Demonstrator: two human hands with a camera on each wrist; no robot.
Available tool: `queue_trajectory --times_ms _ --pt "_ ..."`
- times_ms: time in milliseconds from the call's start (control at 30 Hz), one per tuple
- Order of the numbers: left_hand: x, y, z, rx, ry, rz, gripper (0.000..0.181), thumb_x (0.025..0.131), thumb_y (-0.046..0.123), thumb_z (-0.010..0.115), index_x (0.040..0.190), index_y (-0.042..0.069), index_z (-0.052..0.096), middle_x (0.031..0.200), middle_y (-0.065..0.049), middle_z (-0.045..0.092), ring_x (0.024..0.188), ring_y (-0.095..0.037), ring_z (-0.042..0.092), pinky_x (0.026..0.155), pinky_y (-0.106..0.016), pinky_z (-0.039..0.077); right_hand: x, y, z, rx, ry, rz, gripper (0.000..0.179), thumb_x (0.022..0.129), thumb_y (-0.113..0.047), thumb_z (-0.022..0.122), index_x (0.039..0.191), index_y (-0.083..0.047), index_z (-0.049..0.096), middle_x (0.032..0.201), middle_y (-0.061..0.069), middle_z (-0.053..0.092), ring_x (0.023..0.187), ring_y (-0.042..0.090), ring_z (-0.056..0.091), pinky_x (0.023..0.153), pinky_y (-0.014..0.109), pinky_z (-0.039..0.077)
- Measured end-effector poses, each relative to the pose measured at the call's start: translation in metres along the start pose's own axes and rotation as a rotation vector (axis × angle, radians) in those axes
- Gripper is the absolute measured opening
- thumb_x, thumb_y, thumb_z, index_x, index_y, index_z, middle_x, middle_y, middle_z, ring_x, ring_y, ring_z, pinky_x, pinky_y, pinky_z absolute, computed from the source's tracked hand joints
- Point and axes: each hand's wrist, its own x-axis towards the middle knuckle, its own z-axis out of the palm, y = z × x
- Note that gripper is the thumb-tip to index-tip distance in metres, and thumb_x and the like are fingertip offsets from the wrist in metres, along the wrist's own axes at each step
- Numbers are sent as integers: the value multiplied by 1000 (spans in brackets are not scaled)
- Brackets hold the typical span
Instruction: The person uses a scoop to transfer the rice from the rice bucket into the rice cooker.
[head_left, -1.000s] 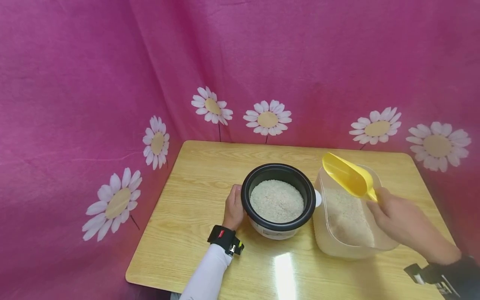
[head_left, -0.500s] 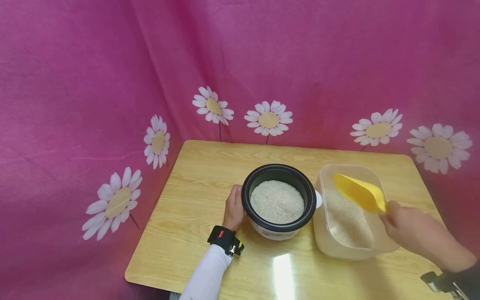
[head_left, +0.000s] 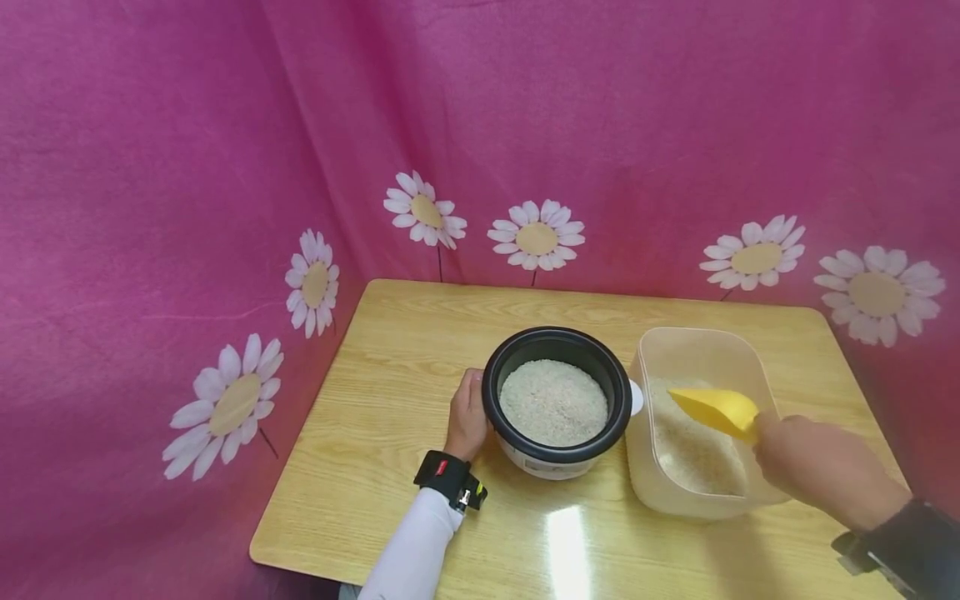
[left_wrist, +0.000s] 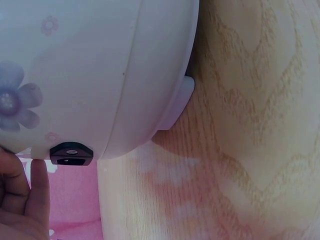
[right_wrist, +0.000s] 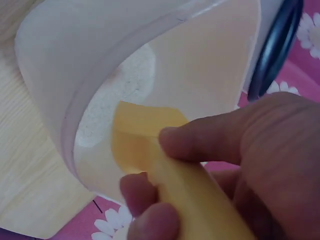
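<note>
Curtained-off corner (head_left: pixel 322 158), pink daisy-print cloth (head_left: pixel 600 108) behind and beside, wood-grain table (head_left: pixel 405 342)

From my head camera I look forward and down across the table (head_left: pixel 375 400); my left-wrist view faces the cooker (left_wrist: pixel 90 75) close up; my right-wrist view peers nearby into the container (right_wrist: pixel 200 65), shared at head-frame right.

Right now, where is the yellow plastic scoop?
In the head view, the scoop is at right, held in the right hand, at the open mouth of the translucent plastic container.
</note>
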Motion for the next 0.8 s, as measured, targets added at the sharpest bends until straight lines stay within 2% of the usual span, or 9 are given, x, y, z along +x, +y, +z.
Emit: queue_trajectory --times_ms 100,200,333,467,633,800 --pt "0 0 0 -4 -3 -5 41 114 38 29 120 12 59 98 -11 63 85 -15 55 73 -22 44 5 -2 3 -32 16 -27 14 84 -4 60 77 -12 51 63 1 47 53 20 41 45 36 37" --pt "-1 1 0 -6 -7 -8 41 114 39 28 121 13 59 100 -11 64 87 -15 55 76 -22 44 11 -4 3 -67 -13 -42 17 79 -1 63 73 -12 52 63 1 47 53 20 43 46 37 38" --pt "0 1 0 -3 2 -4 42 114 39 28 121 13 60 103 -11 65 90 -15 55 79 -22 45 18 -7 4 -114 -39 -91 16 76 -4 68 71 -13 56 64 1 48 53 20 45 45 38 41" --pt "0 0 1 -20 -1 0 41 114 39 29 121 13 60 103 -12 66 90 -16 56 80 -22 46 22 -10 7 -161 -20 -140 17 76 -4 69 70 -12 56 64 3 45 52 20 45 44 41 44" --pt "0 -2 2 -15 -11 6 41 114 39 29 120 12 60 103 -12 65 91 -16 55 80 -22 46 22 -11 11 -154 -37 -136 17 76 -4 68 69 -12 55 64 3 44 52 20 45 44 42 45" --pt "0 -1 0 -15 2 10 40 114 38 30 120 13 61 104 -11 66 92 -15 56 82 -22 46 24 -10 13 -117 -101 -133 16 78 -7 68 71 -13 55 64 2 45 53 20 46 47 39 44"
